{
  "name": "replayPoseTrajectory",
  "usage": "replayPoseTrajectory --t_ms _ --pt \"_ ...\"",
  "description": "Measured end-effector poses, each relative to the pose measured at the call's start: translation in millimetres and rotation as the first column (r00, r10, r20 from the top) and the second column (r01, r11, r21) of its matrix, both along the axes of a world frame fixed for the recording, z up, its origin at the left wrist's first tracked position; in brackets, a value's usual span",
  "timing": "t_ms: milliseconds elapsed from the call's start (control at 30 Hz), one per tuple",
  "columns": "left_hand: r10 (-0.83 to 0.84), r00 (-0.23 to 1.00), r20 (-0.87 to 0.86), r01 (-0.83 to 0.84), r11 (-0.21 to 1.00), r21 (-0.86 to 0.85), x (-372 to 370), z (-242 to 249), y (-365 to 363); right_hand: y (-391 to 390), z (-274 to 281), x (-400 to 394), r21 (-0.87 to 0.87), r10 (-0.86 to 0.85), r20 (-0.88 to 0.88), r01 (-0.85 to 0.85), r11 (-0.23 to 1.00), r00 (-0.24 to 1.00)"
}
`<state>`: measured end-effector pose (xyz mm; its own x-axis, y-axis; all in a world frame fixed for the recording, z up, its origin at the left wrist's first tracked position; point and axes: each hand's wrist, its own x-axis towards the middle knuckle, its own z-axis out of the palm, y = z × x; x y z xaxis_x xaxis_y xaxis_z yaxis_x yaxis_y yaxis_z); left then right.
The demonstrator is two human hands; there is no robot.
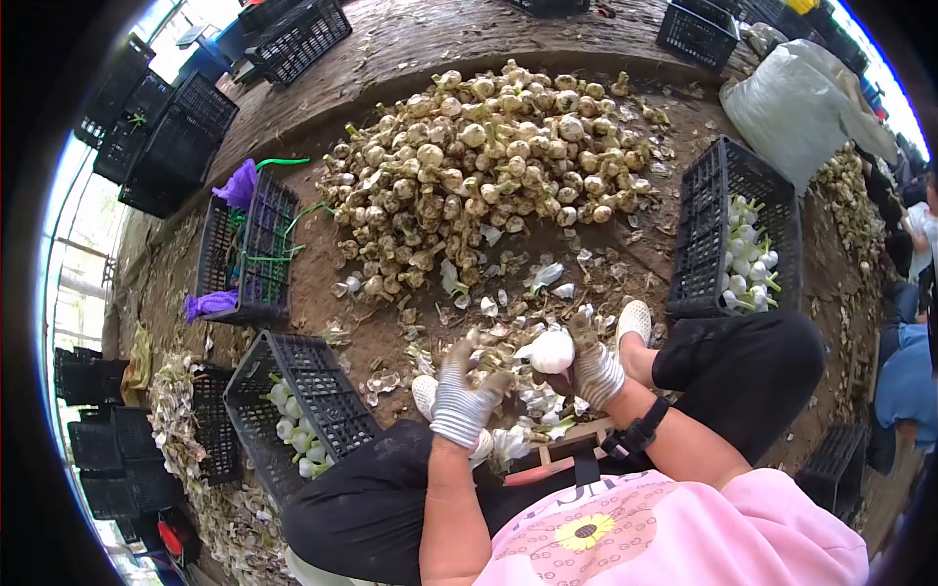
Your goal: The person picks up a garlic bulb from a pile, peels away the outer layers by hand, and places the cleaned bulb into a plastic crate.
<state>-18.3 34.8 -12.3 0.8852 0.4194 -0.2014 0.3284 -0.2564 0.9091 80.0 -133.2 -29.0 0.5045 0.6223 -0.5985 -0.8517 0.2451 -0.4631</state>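
A clean white garlic bulb (553, 353) with a short stem is held in my right hand (596, 369), in front of my lap. My left hand (467, 394) is just to the left of the bulb and apart from it, fingers spread, holding nothing. Both hands wear grey-striped work gloves with dirty fingers. Beyond them, a large heap of unpeeled garlic (489, 156) lies on the ground. Loose papery skins (547, 277) and bits of peel are scattered between the heap and my feet.
Black crates with white garlic stand by my left knee (327, 386) and at right (699, 244). Another crate (272, 249) has purple cloth and green cord. A white sack (787, 107) slumps at upper right. Peel heaps lie at left; a person in blue (904, 381) sits far right.
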Motion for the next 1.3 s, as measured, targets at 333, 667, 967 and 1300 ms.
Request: replayPoseTrajectory --t_ms 333,667,967,1300 --pt "0.617 0.702 0.355 -0.375 0.745 -0.552 0.4 23.1 55.1 -0.2 -1.7 4.8 -0.085 0.337 0.233 -0.326 0.941 0.912" --pt "0.970 0.242 -0.009 -0.723 0.174 -0.669 9.6 -17.6 111.1 16.1 -18.9 3.1 -0.206 0.447 0.258 -0.403 0.892 0.857" --pt "0.573 0.795 -0.197 -0.511 0.809 0.291 147.8 -145.1 206.2 -2.2 -57.8 26.0 -0.309 0.322 0.168 -0.261 0.915 0.932" --pt "0.532 0.787 -0.313 -0.393 0.823 0.411 183.6 -203.8 270.6 -9.3 -70.1 42.9 -0.372 0.262 -0.004 -0.245 0.895 0.965"
